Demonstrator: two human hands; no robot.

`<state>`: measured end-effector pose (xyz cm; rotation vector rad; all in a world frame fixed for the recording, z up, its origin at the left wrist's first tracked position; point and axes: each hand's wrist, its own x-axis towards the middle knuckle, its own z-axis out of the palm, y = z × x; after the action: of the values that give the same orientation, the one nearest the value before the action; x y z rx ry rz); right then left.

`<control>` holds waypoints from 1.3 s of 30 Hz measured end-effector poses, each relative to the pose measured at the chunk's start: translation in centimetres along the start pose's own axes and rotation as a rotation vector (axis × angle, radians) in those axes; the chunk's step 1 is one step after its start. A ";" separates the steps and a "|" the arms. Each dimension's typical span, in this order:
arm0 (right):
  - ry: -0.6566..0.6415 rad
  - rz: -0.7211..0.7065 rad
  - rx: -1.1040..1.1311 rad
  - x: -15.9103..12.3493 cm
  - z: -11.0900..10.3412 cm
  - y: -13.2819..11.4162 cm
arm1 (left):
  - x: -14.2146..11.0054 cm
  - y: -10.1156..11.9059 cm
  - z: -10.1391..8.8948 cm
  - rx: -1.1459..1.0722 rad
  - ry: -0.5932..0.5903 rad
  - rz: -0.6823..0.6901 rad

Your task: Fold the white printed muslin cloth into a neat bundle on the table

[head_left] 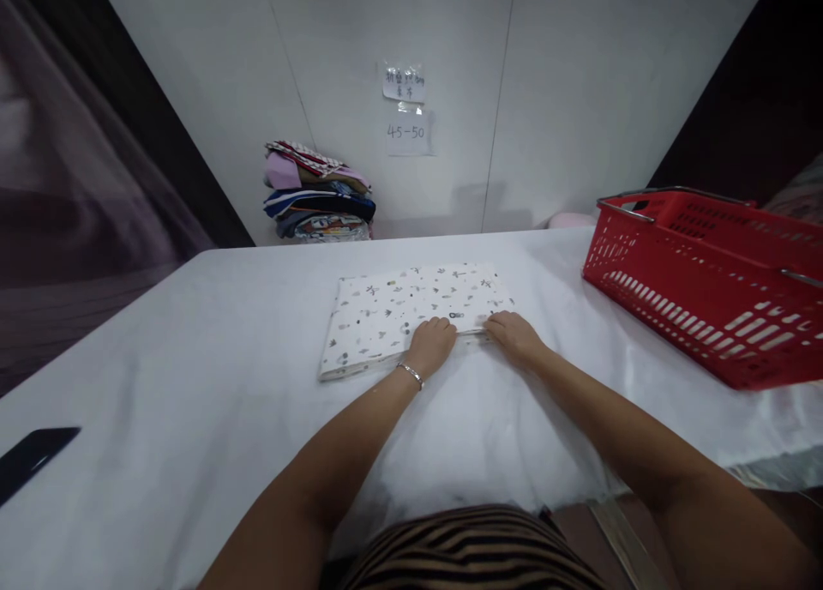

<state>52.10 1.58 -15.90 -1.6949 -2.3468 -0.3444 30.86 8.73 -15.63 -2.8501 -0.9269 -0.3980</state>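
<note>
At the near edge of the folded printed cloth [411, 303], with left hand [434, 343] and right hand [514, 337] curled close together, apparently to steady the layers; cannot tell whether pinching or pressing. Beneath both, with cloth flat on white-covered table [225, 358], likely for firm backing. Farther right, with red basket [681, 285] apart, presumably for elbow room.

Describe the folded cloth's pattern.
The cloth is white with small, scattered, mostly grey motifs, seen in the head view.

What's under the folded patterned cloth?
White tablecloth shows all around the folded cloth; what lies directly beneath is covered. The left hand and right hand touch its near edge.
</note>
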 end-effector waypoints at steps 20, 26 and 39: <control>0.001 -0.040 -0.051 -0.2 0.8 -0.5 | -0.4 -0.1 1.5 0.031 0.012 0.123; -0.017 -0.066 0.010 -0.2 0.8 -0.2 | -0.5 0.3 1.4 0.043 -0.008 0.117; -0.119 -0.141 0.053 0.1 -0.9 0.1 | -0.4 0.6 0.8 0.056 -0.033 0.122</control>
<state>52.21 1.44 -15.00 -1.5702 -2.5447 -0.2083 31.00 8.18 -16.52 -2.8512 -0.7515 -0.3069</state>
